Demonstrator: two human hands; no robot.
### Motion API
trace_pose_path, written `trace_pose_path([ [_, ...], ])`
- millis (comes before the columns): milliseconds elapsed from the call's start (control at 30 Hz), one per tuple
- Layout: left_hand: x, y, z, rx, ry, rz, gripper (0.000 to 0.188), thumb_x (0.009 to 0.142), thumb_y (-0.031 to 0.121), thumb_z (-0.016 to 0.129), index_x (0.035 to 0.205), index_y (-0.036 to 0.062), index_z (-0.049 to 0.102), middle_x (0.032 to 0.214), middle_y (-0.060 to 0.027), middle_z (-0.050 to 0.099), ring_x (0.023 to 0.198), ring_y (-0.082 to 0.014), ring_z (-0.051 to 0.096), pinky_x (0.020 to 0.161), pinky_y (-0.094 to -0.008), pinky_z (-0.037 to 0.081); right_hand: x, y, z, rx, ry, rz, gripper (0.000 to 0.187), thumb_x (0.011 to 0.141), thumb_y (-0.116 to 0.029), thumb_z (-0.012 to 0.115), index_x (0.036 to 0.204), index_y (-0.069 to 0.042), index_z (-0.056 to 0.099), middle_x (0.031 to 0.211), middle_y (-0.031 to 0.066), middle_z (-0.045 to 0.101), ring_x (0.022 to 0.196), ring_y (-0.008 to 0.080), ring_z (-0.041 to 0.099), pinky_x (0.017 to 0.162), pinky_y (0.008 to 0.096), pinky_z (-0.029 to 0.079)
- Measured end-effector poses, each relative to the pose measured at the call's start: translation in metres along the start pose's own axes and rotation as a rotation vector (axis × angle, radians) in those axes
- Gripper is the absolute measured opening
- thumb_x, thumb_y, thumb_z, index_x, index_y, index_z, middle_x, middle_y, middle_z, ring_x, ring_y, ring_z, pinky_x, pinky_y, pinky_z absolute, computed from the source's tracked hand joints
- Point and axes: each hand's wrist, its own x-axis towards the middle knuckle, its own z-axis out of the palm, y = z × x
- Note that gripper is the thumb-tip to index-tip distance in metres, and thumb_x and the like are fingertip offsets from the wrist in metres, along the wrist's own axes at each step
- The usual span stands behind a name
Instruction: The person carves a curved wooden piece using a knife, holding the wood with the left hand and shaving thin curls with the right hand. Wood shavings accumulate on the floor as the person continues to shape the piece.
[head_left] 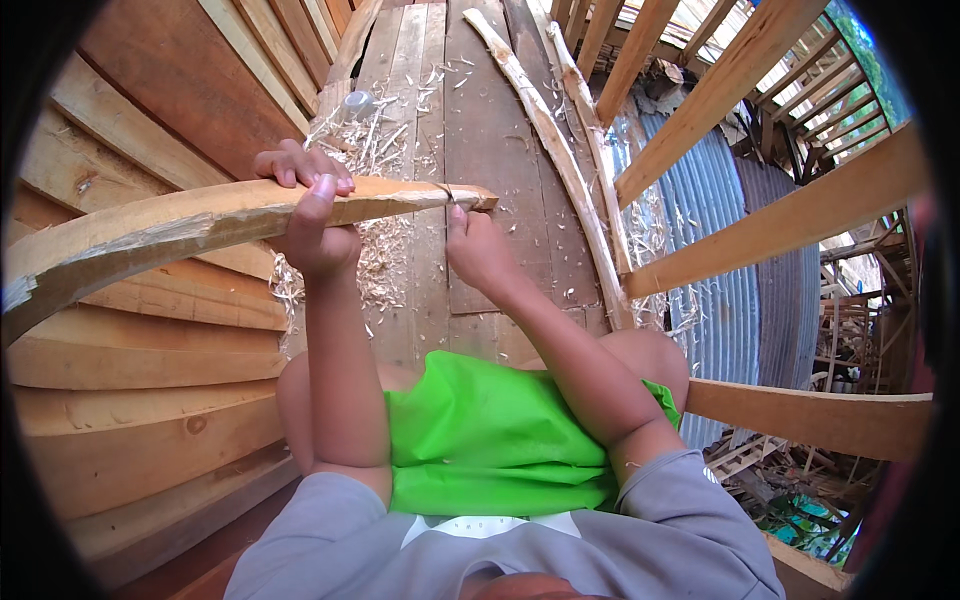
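A long, curved piece of wood (215, 215) reaches from the left rim to the middle of the view, held up above the floor. Its lower edge is pale and rough-cut, and it narrows toward the right end. My left hand (318, 215) is wrapped round it, thumb on the near side and fingers over the far side. Close against the narrow end is my closed right hand (480, 248), thumb raised to the wood. A thin dark line crosses the wood at that thumb; whether it is a blade or a cord I cannot make out. A green cloth (490, 430) covers my lap.
Wood shavings (385, 265) lie over the plank floor (490, 130), with a clear cup (358, 105) among them. Two peeled poles (550, 120) rest on the right side. A board wall (150, 340) stands left; wooden rails (770, 235) and corrugated metal (700, 210) are at right.
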Motion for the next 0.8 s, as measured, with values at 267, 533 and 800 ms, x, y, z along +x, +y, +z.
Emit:
trace_pose_path([
  [267,-0.001,-0.002,0.002,0.015,-0.015,-0.005,0.027,0.071,0.004,0.059,0.087,0.0144,0.040,0.074,-0.0016,0.041,0.064,-0.0128,0.048,0.065,-0.0290,0.044,0.002,0.019,0.004,0.080,0.157,-0.243,0.044,0.100,-0.028,0.043,0.078,0.005,0.062,0.074,0.0293,0.063,0.077,0.0490,0.062,0.074,0.0555,0.048],
  [533,0.001,0.000,0.002,0.003,0.001,-0.014,0.028,0.070,0.004,0.059,0.087,0.0145,0.039,0.074,-0.0011,0.040,0.063,-0.0128,0.047,0.065,-0.0284,0.043,0.003,0.031,-0.005,-0.044,0.031,-0.072,0.050,0.102,-0.031,0.041,0.077,0.006,0.062,0.078,0.0306,0.062,0.078,0.0490,0.062,0.073,0.0553,0.046],
  [800,0.001,-0.004,0.009,0.012,-0.012,-0.015,0.029,0.070,0.003,0.059,0.087,0.0142,0.039,0.073,-0.0016,0.040,0.062,-0.0127,0.046,0.063,-0.0287,0.043,0.026,0.037,-0.012,0.053,-0.032,-0.125,0.053,0.101,-0.035,0.039,0.079,0.006,0.066,0.080,0.0297,0.065,0.082,0.0470,0.064,0.079,0.0539,0.049],
])
